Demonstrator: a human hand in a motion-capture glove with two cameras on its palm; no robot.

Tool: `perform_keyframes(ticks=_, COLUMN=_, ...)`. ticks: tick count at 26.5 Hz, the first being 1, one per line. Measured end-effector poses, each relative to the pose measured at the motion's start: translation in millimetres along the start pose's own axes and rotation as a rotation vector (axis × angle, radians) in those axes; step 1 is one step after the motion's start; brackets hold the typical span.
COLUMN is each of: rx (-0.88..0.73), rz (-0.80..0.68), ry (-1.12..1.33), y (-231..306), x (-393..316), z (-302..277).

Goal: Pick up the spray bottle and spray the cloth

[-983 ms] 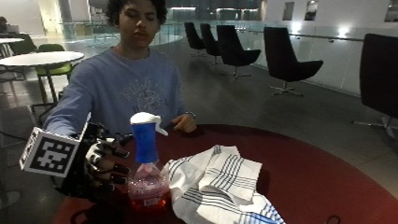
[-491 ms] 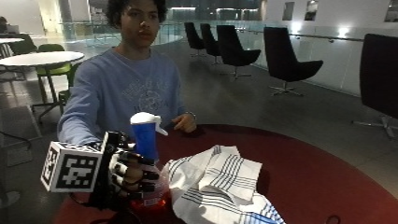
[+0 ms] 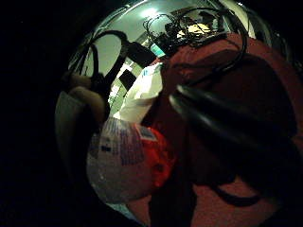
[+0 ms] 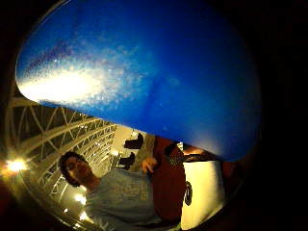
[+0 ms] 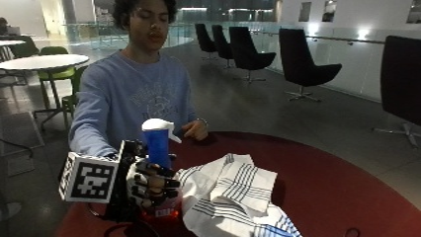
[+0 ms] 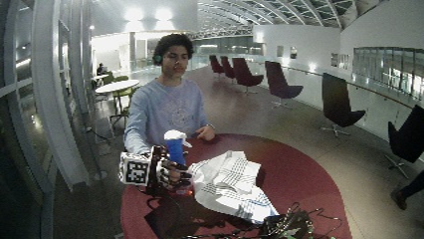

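Observation:
The spray bottle has a blue neck, a white nozzle and red liquid at its base, and it stands upright on the red round table. My gloved right hand grips its lower body with the fingers curled round it. Just beside the bottle lies the crumpled white cloth with blue stripes. In the wide view the bottle, hand and cloth sit the same way. The blue neck fills the thumb side view. The bottle's label is close to the palm, with the cloth beyond.
The person's bare left hand rests on the table's far edge behind the bottle. A tangle of cables and a small device lies at the table's near edge. Black chairs stand well off behind.
My right hand has moved in from the bottle's side and curled its fingers round the bottle's lower body. The bottle and cloth have stayed where they were.

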State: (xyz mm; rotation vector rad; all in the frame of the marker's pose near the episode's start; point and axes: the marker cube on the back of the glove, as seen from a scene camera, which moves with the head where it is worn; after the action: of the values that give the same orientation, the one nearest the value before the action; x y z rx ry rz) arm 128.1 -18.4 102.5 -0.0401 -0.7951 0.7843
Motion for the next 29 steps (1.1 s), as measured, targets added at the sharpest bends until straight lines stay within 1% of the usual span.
perform_keyframes(ticks=3, rx=0.046, rz=-0.004, ry=0.014, y=-1, x=-2, z=2)
perform_keyframes(ticks=6, rx=0.048, rz=-0.001, ry=0.041, y=-3, x=-7, z=3)
perform_keyframes(ticks=13, rx=-0.135, rz=0.004, ry=0.184, y=-15, x=-43, z=3)
perform_keyframes(ticks=16, rx=-0.209, rz=0.005, ry=0.291, y=-23, x=-58, z=6)
perform_keyframes(ticks=20, rx=-0.310, rz=0.043, ry=0.447, y=-31, x=-74, z=12)
perform_keyframes(ticks=24, rx=-0.377, rz=0.081, ry=0.561, y=-36, x=-80, z=19)
perform_keyframes(ticks=29, rx=-0.423, rz=0.102, ry=0.664, y=-41, x=-80, z=23)
